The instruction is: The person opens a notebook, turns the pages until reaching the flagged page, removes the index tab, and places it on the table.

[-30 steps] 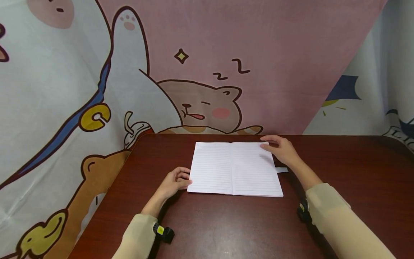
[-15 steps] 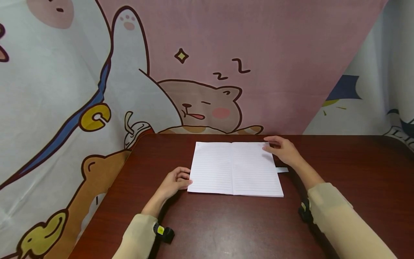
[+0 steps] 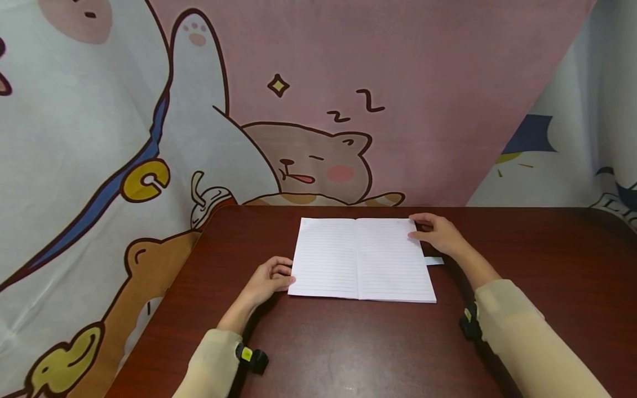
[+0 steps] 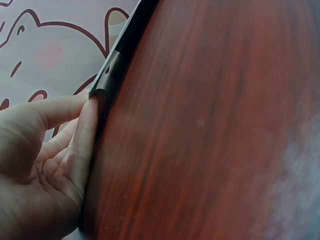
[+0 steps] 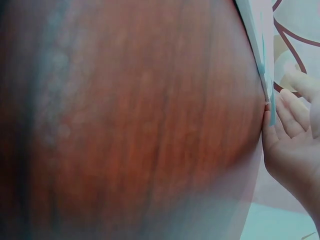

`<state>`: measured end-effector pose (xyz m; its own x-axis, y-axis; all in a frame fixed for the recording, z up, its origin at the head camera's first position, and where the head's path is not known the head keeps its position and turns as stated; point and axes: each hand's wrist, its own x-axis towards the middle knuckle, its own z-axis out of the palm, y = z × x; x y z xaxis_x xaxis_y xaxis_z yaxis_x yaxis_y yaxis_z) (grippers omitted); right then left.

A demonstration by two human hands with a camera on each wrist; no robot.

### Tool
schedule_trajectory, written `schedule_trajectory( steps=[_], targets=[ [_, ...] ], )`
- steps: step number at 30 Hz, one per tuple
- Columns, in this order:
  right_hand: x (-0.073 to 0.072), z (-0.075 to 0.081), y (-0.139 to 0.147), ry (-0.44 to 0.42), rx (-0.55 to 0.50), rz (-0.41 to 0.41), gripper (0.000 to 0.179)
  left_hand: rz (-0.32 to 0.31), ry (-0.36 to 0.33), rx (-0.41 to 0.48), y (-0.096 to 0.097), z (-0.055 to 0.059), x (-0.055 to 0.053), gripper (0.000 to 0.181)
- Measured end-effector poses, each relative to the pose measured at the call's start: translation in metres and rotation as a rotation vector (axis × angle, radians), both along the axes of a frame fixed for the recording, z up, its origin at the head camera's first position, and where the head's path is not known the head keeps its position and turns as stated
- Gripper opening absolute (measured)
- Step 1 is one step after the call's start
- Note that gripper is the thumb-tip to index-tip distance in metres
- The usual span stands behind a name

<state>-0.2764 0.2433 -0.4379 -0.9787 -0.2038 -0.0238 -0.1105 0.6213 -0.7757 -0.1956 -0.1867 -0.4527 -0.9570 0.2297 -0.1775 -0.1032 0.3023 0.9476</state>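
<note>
An open notebook (image 3: 323, 257) with lined, blank-looking pages lies flat, a pale tab (image 3: 434, 261) sticking out from its right side. At the lower left edge, my left hand (image 3: 266, 283) pinches the notebook between thumb on top and fingers below; the left wrist view shows thumb and fingertip meeting at the edge. My right hand (image 3: 440, 235) is at the upper right corner, thumb over the page margin and index finger by the top corner. In the right wrist view its thumb (image 5: 300, 82) stands apart from the fingers, which reach the notebook's edge beside the tab.
The notebook rests on a dark red-brown wooden table (image 3: 348, 342). Behind the table's far edge hangs a cartoon-printed cloth (image 3: 423, 99). A black wrist camera (image 3: 256, 360) sits by the left cuff.
My right hand has slid slightly rightward and down across the page toward its outer edge, with thumb and index finger drawing back. My left hand and the notebook have stayed put.
</note>
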Motion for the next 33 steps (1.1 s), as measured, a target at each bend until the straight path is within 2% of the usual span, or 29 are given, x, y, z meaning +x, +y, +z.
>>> schedule_trajectory(
  steps=[6,13,23,33],
  targets=[
    [0.0004,-0.0024,0.0024,0.008,-0.009,0.022,0.053,0.001,0.006,-0.004,0.0001,0.0004,-0.0001,0.043],
    [0.0007,-0.0023,0.0024,0.011,0.042,0.016,0.052,0.006,0.011,-0.012,-0.0001,-0.0003,-0.0002,0.043],
    [0.0012,-0.0020,0.0011,0.052,0.062,0.036,0.053,0.012,0.015,-0.012,0.0005,-0.0001,0.0000,0.042],
    [0.0028,-0.0022,-0.0025,0.055,0.093,0.019,0.048,0.011,0.018,-0.003,0.0008,-0.0005,0.0011,0.042]
  ],
)
